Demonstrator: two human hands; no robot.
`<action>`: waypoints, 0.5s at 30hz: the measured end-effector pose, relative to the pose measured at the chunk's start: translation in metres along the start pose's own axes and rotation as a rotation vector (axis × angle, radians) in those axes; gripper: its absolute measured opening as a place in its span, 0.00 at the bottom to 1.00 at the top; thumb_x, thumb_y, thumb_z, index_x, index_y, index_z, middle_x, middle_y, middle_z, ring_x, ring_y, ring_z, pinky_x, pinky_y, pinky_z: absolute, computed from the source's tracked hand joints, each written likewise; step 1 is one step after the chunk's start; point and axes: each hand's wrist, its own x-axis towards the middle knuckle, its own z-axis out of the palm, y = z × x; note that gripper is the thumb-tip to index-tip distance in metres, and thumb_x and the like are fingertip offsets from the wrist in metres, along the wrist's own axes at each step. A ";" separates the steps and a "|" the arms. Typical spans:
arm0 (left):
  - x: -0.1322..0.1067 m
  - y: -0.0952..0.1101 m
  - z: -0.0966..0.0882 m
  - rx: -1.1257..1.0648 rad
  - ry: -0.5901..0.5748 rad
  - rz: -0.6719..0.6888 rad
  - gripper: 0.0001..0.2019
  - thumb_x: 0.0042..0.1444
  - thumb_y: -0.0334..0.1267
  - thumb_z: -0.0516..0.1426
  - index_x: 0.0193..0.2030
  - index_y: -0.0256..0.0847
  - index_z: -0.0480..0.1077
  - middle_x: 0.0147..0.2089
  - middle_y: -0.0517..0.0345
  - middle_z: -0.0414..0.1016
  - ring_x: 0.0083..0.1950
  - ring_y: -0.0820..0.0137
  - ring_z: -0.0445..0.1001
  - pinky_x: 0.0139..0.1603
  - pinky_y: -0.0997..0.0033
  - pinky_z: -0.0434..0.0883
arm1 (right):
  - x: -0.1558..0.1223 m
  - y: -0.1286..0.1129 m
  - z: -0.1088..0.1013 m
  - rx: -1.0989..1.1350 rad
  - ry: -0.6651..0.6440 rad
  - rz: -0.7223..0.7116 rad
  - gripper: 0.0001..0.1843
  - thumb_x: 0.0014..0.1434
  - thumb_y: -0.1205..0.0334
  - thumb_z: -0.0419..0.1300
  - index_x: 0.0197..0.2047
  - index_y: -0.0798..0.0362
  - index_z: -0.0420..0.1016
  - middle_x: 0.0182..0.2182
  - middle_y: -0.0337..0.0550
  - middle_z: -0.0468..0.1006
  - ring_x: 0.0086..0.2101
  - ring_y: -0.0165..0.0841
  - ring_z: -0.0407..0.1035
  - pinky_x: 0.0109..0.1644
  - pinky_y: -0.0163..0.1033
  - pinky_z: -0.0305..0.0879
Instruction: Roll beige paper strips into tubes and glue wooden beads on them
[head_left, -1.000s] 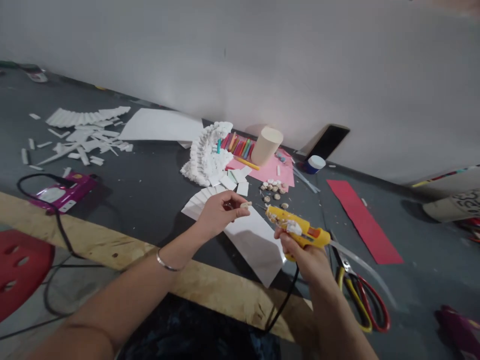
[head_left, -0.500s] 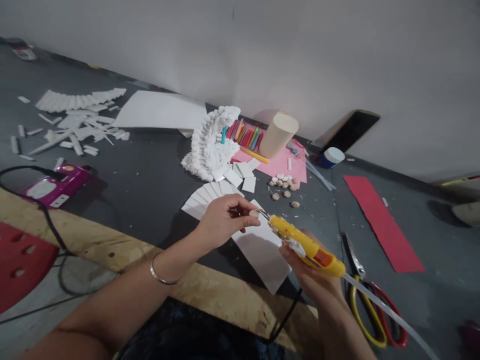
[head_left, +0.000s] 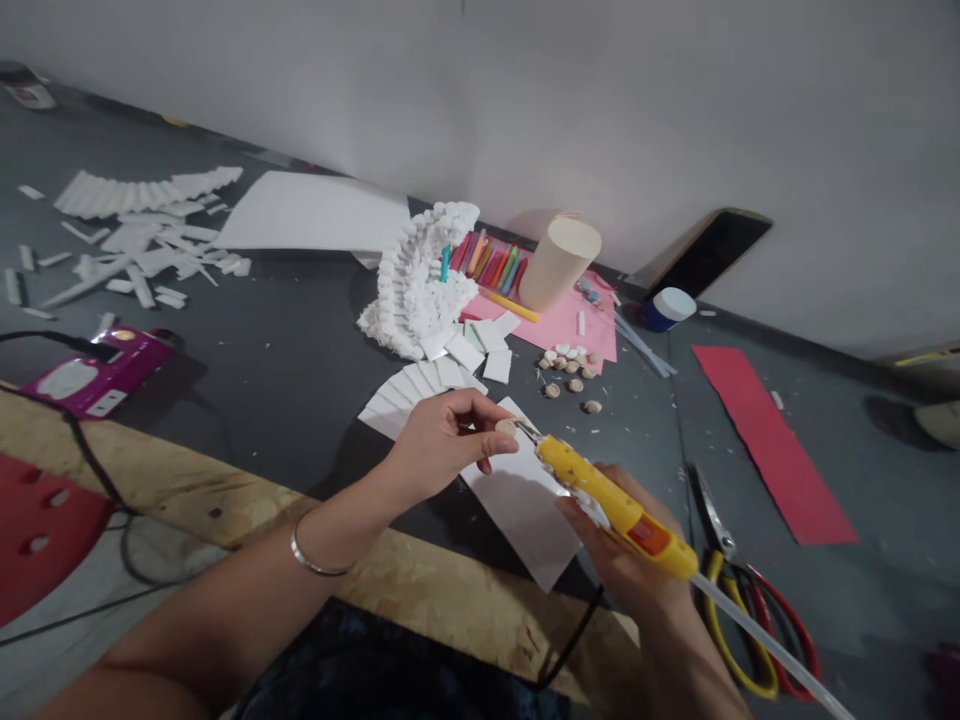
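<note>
My left hand (head_left: 439, 445) pinches a small beige disc (head_left: 506, 428) between thumb and fingertips, its flat side facing up and right. In my right hand (head_left: 634, 570) is a yellow hot glue gun (head_left: 600, 488), with a clear glue stick (head_left: 765, 640) running out of its back end. The gun's metal nozzle points left and meets the disc's edge or lies just beside it; I cannot tell which. Beneath both hands lies a white card strip (head_left: 525, 510). Several similar discs (head_left: 574, 386) rest on the dark table beyond, and a fan of white card pieces (head_left: 412, 390) sits behind my left hand.
Scissors (head_left: 724, 540) with yellow and red handles lie right of my right hand, near a red paper strip (head_left: 772, 440). Behind are a white ruffled piece (head_left: 420, 290), crayons (head_left: 487, 262) and a cream cylinder (head_left: 561, 262). A purple power strip (head_left: 105, 370) is left.
The glue gun has shifted slightly right and down, still with its nozzle at the disc. My left hand keeps its pinch and moves hardly at all. The view has turned a little.
</note>
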 end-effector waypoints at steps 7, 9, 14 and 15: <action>-0.001 0.003 0.002 -0.032 0.009 -0.013 0.12 0.39 0.37 0.68 0.29 0.35 0.73 0.22 0.64 0.68 0.20 0.79 0.67 0.19 0.78 0.73 | -0.001 -0.003 0.000 -0.066 0.024 -0.005 0.05 0.53 0.58 0.60 0.31 0.50 0.71 0.26 0.38 0.78 0.23 0.31 0.71 0.23 0.33 0.62; -0.001 0.003 0.002 -0.033 0.008 -0.013 0.12 0.39 0.38 0.68 0.29 0.35 0.73 0.22 0.64 0.68 0.20 0.79 0.67 0.19 0.78 0.73 | -0.001 -0.003 0.001 -0.070 0.020 -0.005 0.06 0.53 0.57 0.60 0.31 0.50 0.71 0.25 0.37 0.78 0.23 0.31 0.70 0.23 0.33 0.62; 0.000 0.006 0.002 -0.064 0.015 -0.027 0.13 0.38 0.37 0.68 0.28 0.34 0.72 0.21 0.65 0.68 0.19 0.79 0.67 0.18 0.78 0.72 | -0.001 -0.001 0.001 -0.084 0.020 0.000 0.06 0.53 0.57 0.60 0.31 0.50 0.70 0.25 0.37 0.77 0.22 0.30 0.69 0.23 0.32 0.61; 0.000 0.007 0.003 -0.067 0.019 -0.032 0.13 0.38 0.37 0.68 0.28 0.34 0.72 0.21 0.65 0.69 0.19 0.79 0.67 0.18 0.78 0.72 | -0.001 -0.001 0.001 -0.086 0.022 -0.003 0.07 0.53 0.57 0.61 0.31 0.50 0.70 0.24 0.36 0.76 0.22 0.30 0.68 0.23 0.32 0.61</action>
